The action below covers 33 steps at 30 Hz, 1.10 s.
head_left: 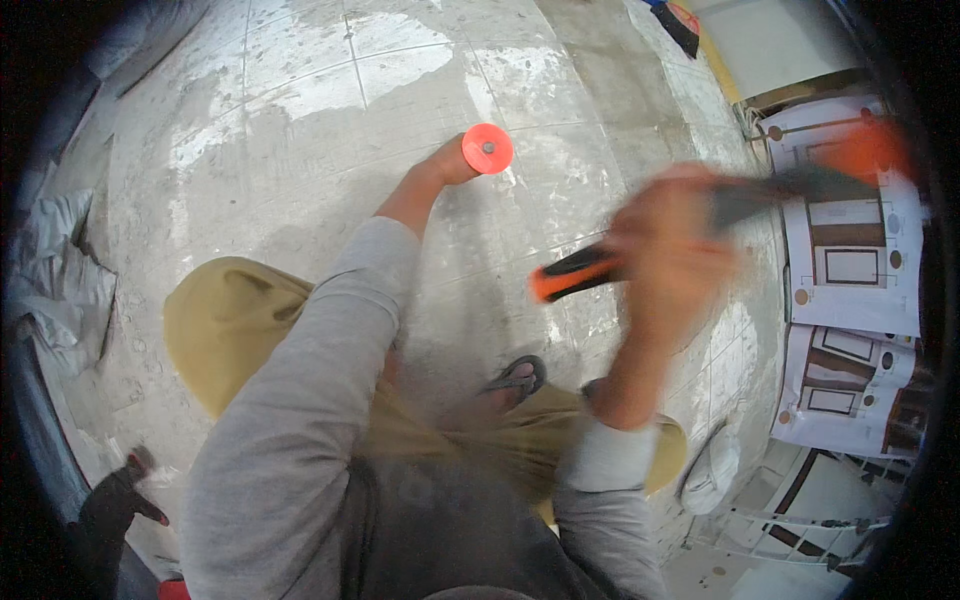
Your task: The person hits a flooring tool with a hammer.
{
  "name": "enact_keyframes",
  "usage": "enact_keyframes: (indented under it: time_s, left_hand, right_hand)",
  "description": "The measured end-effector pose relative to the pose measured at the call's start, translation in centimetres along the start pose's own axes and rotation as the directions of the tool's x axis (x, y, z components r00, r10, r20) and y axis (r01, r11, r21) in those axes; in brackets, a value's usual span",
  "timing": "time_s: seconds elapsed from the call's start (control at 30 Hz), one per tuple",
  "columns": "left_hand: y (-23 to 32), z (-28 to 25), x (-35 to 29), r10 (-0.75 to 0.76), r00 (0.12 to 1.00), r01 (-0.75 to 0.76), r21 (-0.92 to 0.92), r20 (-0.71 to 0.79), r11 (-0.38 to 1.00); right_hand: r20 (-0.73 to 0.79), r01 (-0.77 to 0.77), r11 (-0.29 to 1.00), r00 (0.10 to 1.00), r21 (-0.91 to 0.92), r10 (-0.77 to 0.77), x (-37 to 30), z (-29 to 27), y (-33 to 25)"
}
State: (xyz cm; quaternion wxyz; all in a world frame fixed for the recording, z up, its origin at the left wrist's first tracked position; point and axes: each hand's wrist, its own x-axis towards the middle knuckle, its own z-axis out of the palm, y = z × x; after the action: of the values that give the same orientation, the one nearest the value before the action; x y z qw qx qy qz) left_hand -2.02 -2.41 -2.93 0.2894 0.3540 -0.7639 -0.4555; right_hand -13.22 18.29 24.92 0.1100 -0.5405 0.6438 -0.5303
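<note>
My left hand [450, 166] is closed beneath a round orange hand guard [487, 160] with a grey metal end at its centre, which looks like the top of a guarded chisel. Its shaft and tip are hidden under the guard and hand. To the right, my raised right hand [672, 240] is wrapped round a hammer [570, 275] with a black and orange handle. Motion smears that hand and the hammer's far end, which shows as an orange blur. A gap separates the hammer from the guard. Below lies a worn tiled floor [290, 180] with whitish patches.
Printed sheets with drawings [850, 270] line the right side. A white bag [712, 470] lies below them. Pale crumpled sheeting [65, 280] is at the left, with a dark glove-like item [115, 505] lower down. A sandalled foot [515, 378] rests between my knees.
</note>
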Motion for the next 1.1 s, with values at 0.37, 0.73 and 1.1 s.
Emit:
enact_keyframes:
  time_s: [0.37, 0.73, 1.1]
  left_hand:
    - [-0.5, 0.3, 0.9, 0.019, 0.998, -0.015, -0.058, 0.062, 0.998]
    - [-1.0, -2.7, 1.1, -0.087, 0.99, 0.08, -0.068, -0.111, 0.994]
    - [0.0, -1.1, -0.7, -0.247, 0.968, 0.248, -0.025, 0.033, 0.968]
  right_hand:
    - [0.406, -0.786, 0.618, 0.565, 0.0, 0.718, -8.7, 0.1, 5.8]
    - [0.039, -0.335, 0.84, 0.935, 0.427, 0.353, -2.6, -4.7, -5.3]
    - [-0.105, -0.12, 0.908, 0.979, 0.401, 0.176, -1.9, -4.4, -8.6]
